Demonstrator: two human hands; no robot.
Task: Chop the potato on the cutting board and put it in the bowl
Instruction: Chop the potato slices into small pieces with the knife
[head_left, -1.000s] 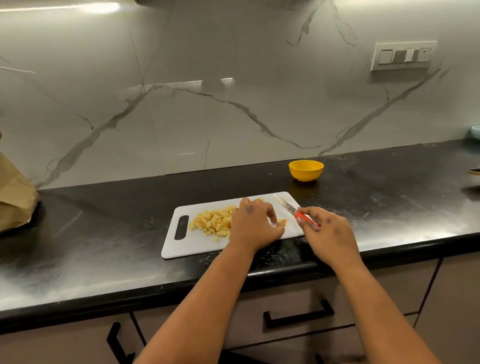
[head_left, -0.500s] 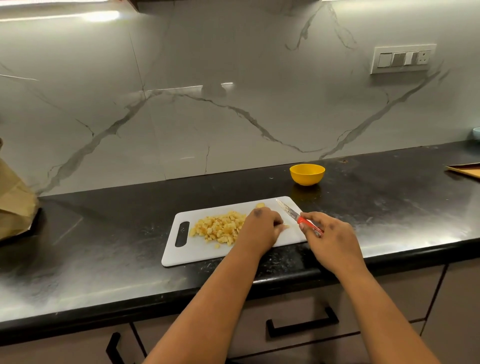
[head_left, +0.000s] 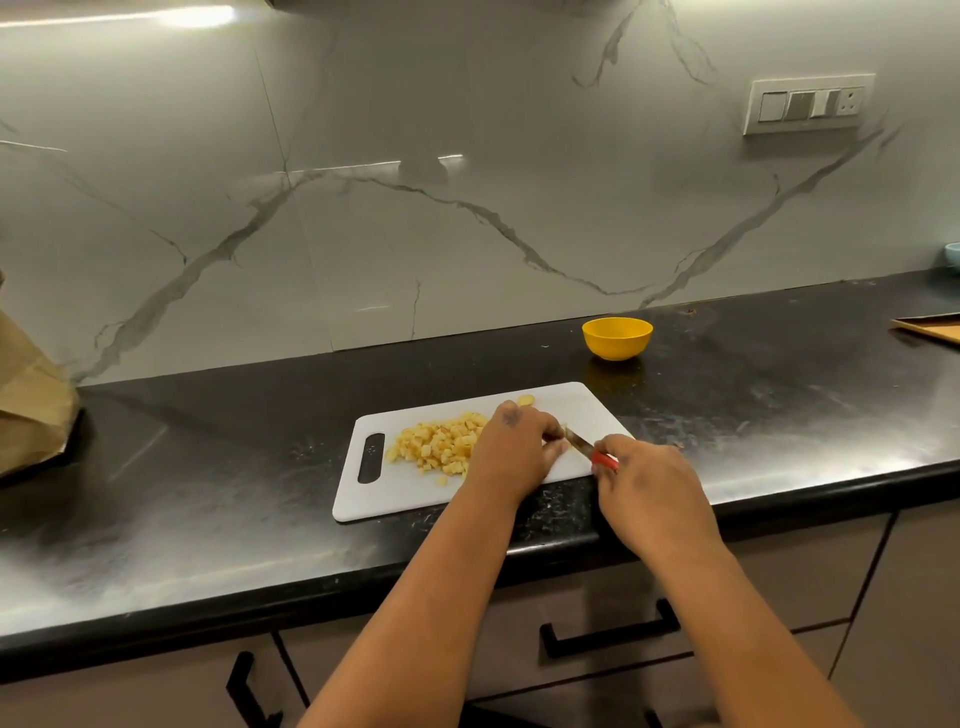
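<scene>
A white cutting board (head_left: 571, 402) lies near the counter's front edge, with a heap of diced potato (head_left: 441, 444) in its middle. One loose potato piece (head_left: 525, 400) sits near the board's far edge. My left hand (head_left: 511, 452) rests on the board right of the heap, fingers curled down over a small potato piece that is mostly hidden. My right hand (head_left: 649, 488) grips a red-handled knife (head_left: 584, 446), its blade pointing left at my left fingertips. The yellow bowl (head_left: 616, 338) stands behind the board, to the right.
The black counter (head_left: 208, 467) runs left to right below a marble wall. A brown paper bag (head_left: 31, 400) stands at the far left. A wooden tray edge (head_left: 932, 330) and a pale blue dish (head_left: 953, 257) show at the far right. Drawers sit below the counter.
The knife blade has swung down and left until it meets my left fingertips. My left hand stayed on the board beside the heap.
</scene>
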